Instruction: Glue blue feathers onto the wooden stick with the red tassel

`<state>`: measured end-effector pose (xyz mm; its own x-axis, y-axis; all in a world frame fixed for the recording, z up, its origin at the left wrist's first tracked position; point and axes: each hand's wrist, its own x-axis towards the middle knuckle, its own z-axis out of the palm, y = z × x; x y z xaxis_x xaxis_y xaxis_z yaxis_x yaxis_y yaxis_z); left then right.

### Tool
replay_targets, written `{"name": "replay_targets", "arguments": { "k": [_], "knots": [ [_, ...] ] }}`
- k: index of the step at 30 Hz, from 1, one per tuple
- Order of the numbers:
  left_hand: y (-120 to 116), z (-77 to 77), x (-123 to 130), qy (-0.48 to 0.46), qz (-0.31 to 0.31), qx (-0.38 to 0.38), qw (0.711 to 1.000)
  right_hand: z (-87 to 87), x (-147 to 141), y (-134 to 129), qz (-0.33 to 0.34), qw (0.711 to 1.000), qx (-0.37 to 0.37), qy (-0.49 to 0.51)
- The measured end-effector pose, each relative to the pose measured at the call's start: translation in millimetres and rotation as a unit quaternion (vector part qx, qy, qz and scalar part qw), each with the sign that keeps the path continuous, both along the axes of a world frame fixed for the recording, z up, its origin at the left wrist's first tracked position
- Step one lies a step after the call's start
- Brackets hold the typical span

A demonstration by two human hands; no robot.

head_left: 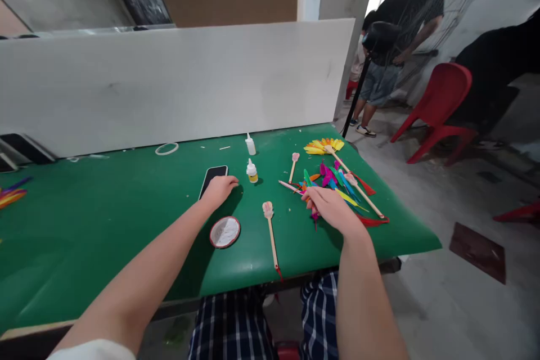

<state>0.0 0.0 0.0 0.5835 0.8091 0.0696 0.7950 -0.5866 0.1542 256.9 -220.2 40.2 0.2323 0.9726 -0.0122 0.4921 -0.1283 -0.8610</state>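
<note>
My right hand [327, 207] is at a pile of coloured feathers [331, 177] on the right of the green table, its fingers bent over them; what they grip is too small to make out. My left hand [220, 190] rests over the lower right part of a phone [214, 173], fingers close together, with nothing visible in them. Between my hands lies a wooden stick with a pale pink head [268, 210] and a red tassel. Two white bottles [252, 171] stand beyond it. A red-rimmed dish [225, 232] with white contents sits near my left forearm.
A yellow feather fan [324, 147] and a shorter stick [293, 167] lie at the right. A white ring [167, 149] is near the white panel [189, 84]. Behind the table's right end are a person [405, 22], a black stand and a red chair [442, 95].
</note>
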Motion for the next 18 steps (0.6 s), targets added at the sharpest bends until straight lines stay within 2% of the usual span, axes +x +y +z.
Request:
{"name": "replay_targets", "arguments": {
  "k": [13,18],
  "knots": [
    [12,-8.1,3,0.017,-0.007,0.045,0.999,-7.8,-1,8,0.004,1.0,0.007,-0.026],
    [12,-8.3,0,0.001,0.002,0.034,0.999,-8.3,1,8,0.004,1.0,0.0,-0.03]
  ]
}}
